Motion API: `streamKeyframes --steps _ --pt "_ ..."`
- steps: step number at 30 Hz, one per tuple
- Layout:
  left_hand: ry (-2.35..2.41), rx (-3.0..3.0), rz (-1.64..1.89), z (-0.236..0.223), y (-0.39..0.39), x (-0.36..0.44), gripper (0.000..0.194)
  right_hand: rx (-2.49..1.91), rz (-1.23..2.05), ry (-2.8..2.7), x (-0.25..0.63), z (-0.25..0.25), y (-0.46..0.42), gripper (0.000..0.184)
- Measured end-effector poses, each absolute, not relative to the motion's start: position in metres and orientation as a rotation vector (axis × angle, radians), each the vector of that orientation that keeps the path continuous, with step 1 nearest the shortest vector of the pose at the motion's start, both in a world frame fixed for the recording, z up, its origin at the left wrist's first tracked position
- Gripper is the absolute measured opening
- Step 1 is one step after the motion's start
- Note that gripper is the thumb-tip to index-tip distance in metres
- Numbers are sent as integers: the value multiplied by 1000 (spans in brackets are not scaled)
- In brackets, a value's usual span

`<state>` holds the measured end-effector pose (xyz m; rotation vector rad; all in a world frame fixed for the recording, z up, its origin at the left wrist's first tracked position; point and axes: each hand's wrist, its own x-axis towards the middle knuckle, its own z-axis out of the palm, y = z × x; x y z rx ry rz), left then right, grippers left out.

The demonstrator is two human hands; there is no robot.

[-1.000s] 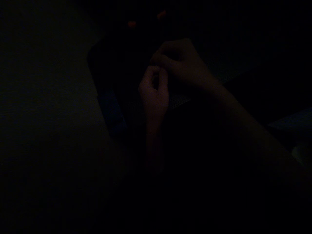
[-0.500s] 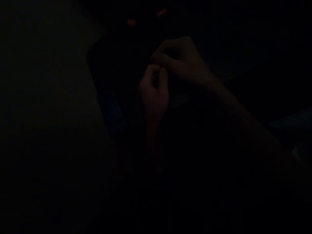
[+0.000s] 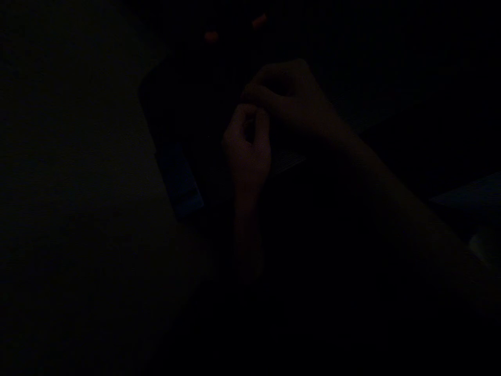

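Note:
The picture is very dark. My left hand [image 3: 248, 149] is closed, thumb and fingers pinched together in a ring. Just above and to the right, my right hand [image 3: 293, 96] is also closed in a pinch, its fingertips meeting those of my left hand or nearly so. Whatever lies between the fingertips is too dark and small to make out. Both hands are over a dark surface [image 3: 188, 104] with a rounded corner.
A bluish flat rectangular thing [image 3: 179, 180] lies at the surface's left edge. Two small orange pieces, one on the left [image 3: 211, 36] and one on the right [image 3: 259, 21], show beyond the hands. A pale patch [image 3: 483, 245], unclear, shows at the far right.

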<state>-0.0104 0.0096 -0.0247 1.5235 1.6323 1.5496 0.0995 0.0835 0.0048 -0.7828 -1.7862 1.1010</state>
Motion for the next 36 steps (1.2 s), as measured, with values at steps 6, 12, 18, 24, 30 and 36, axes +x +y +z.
streamKeyframes --steps 6,12,18,24,30,36 --pt "1656 1539 1569 -23 9 -9 45 -782 1123 -1770 100 4 83 20" --pt "1592 1531 1627 -22 9 -8 42 -789 1095 -1790 100 4 83 21" --pt "1517 1524 1676 -26 11 -10 47 -780 1084 -1767 98 4 83 22" --pt "1614 1500 1585 -21 8 -8 42 -804 1097 -1771 98 5 83 20" --pt "1576 1503 1635 -21 9 -7 45 -805 1105 -1771 98 4 84 21" --pt "1512 1519 1707 -27 13 -9 48 -784 1130 -1754 97 5 83 19"
